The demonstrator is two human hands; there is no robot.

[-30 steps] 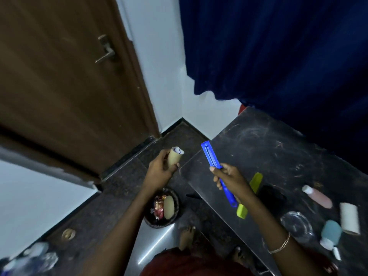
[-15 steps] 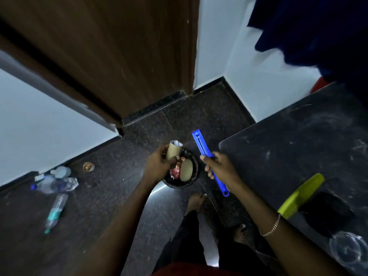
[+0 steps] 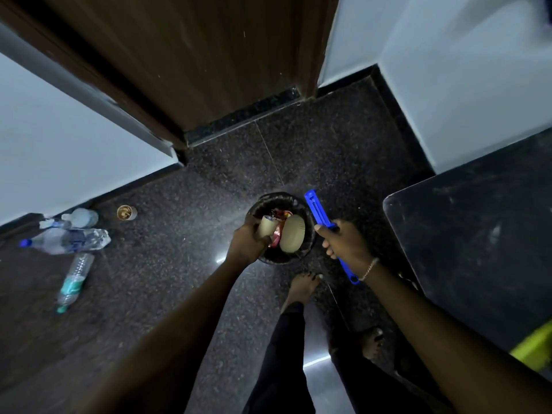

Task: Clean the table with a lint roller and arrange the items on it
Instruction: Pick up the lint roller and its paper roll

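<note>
While standing over the small bin [image 3: 280,228] on the floor: left hand [image 3: 248,242] clenched around a spent cardboard roll core [image 3: 266,226], apparently for discarding; right hand [image 3: 346,245] gripping the blue lint roller handle [image 3: 321,215], now bare. Counter [image 3: 478,240] at right.

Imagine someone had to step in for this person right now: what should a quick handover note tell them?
Left hand: shut on a spent cardboard roll core, held over the dark waste bin on the floor.
Right hand: shut on the blue lint roller handle, which carries no roll.
Table: at the right, only its corner in view.
Done: core is off the handle.
Left: probably drop the core in the bin, then return to the table.
</note>
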